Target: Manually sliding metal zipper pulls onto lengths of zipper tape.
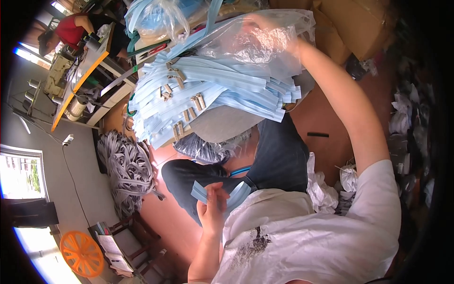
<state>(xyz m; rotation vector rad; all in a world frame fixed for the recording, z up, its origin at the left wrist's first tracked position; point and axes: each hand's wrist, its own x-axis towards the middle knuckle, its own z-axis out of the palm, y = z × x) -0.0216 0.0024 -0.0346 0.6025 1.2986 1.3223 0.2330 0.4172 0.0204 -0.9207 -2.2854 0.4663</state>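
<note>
A blue strip is pinched in the left hand's fingers near the lap. Clear plastic by the zipper pile is seemingly being handled, the right hand's grip untellable; gentle clearing seems called for

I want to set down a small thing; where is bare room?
Rounded grey surface: its near part, between long pale-blue fabric zipper strips and dark trousers. Reddish floor: around the short black bar. Crowded: the surface's far part, heaped with strips.
</note>
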